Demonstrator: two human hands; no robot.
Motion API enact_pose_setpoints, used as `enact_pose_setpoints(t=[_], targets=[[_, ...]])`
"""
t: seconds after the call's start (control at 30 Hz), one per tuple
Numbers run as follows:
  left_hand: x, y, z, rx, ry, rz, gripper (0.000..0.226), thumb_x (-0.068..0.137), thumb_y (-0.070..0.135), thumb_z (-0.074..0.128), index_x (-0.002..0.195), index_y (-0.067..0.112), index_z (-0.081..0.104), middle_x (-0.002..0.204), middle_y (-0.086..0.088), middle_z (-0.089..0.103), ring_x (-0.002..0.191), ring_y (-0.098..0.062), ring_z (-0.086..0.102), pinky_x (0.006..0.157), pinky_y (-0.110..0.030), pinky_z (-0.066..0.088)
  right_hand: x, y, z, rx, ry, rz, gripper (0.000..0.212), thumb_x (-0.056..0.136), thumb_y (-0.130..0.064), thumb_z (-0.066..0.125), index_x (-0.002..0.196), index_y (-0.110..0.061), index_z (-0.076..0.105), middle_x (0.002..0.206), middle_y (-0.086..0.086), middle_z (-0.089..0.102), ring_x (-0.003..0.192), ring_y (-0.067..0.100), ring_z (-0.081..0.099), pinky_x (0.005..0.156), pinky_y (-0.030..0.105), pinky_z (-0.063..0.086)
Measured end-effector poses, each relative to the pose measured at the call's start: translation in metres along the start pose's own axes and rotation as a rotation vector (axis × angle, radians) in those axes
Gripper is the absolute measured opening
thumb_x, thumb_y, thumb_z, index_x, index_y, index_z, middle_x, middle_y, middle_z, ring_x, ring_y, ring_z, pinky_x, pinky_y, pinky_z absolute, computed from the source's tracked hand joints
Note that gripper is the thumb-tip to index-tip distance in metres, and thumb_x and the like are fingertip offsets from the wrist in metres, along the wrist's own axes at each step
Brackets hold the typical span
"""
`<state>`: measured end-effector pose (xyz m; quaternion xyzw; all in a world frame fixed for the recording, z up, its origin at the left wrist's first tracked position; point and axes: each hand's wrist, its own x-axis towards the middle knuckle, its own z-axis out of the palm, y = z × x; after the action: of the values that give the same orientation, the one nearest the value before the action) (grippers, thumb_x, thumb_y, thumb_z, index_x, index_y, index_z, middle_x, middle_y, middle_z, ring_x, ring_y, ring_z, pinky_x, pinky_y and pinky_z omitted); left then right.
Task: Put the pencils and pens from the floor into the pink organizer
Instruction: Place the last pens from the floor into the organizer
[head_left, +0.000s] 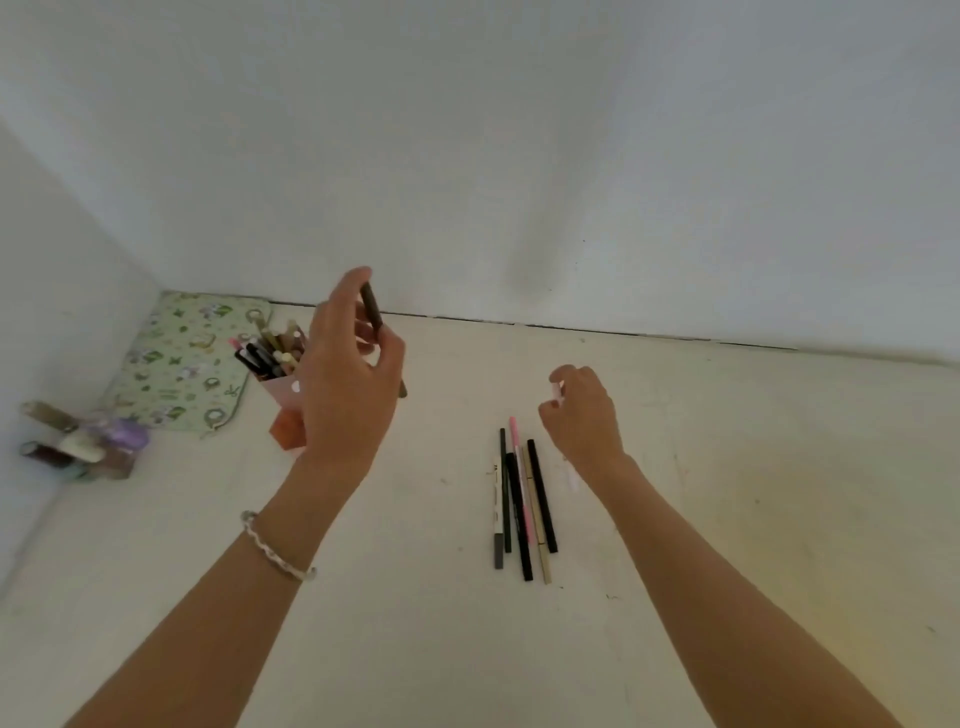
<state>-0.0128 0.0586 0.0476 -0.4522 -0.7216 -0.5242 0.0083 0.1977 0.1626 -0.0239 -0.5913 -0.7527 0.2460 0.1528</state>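
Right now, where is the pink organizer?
The organizer stands on the floor at left in the head view, partly behind the left hand, beside the green pouch.

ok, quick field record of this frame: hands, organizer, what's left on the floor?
left hand: holds brown pencil, next to pink organizer
right hand: curled, seems to pinch a pale pen, blurred
pink organizer: already holds many pens
floor pens: about six, side by side, untouched
corner: green patterned pouch
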Motion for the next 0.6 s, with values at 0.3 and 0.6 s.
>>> enact_pose_setpoints(t=[0.3, 0.6], targets=[[0.027, -0.055, -0.038, 0.349, -0.074, -0.053, 0.036, 0.094, 0.014, 0.059, 0.130, 0.018, 0.053, 0.115, -0.007, 0.059, 0.093, -0.022, 0.062, 0.079, -0.036, 0.052, -0.001, -0.105, -0.009, 0.527, 0.312, -0.243, 0.029, 0.085, 0.002, 0.060, 0.111, -0.010, 0.060, 0.101, -0.001, 0.059, 0.077, 0.008, 0.058, 0.073, 0.019, 0.051], [0.024, -0.070, -0.059, 0.555, 0.088, 0.144, 0.026, 0.091, 0.016, 0.052, 0.109, 0.013, 0.069, 0.122, -0.008, 0.061, 0.117, -0.030, 0.051, 0.092, -0.042, 0.039, -0.020, -0.174, 0.015, 0.752, 0.362, -0.412, 0.024, 0.088, -0.002, 0.063, 0.109, -0.013, 0.059, 0.097, 0.002, 0.063, 0.083, 0.006, 0.062, 0.076, 0.022, 0.056]])
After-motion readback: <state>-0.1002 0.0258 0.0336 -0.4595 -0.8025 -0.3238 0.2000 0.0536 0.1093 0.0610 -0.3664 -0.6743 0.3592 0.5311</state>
